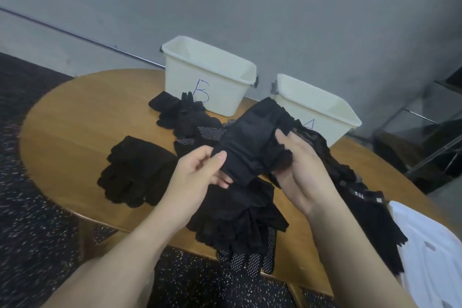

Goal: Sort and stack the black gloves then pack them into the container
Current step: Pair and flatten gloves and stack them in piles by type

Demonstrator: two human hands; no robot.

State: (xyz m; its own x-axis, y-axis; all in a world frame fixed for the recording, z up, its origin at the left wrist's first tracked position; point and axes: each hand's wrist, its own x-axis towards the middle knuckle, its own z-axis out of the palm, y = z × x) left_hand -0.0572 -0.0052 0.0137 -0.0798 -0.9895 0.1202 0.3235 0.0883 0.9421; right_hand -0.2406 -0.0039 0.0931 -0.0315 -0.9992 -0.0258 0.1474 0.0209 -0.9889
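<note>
Gloves [252, 140], black and folded together into one thick bundle, are held up over the middle of the round wooden table [75, 112] by both hands. At the bundle's near end the left hand [200, 170] pinches the cloth, thumb on top and fingers curled beneath. Around the bundle's right side the right hand [300, 165] curls, thumb lying over the top and palm cupping the fabric from below.

More black gloves lie loose on the table. A knitted stack [137, 170] sits apart to the left of the hands. A heap of gloves [185, 115] spreads from the front of the left bin toward the middle, some with white dots on the palms. Under the hands another pile [245, 222] reaches the near table edge, and dotted fingers hang over that edge. At the right a glove with a small white label [367, 205] drapes toward a white plastic thing [430, 252] at the frame's corner.

Two cream bins stand at the far side, against the grey wall [300, 20]. The left bin [205, 75] bears a blue letter B, and the right bin [317, 110] bears a mark partly hidden by the held bundle
</note>
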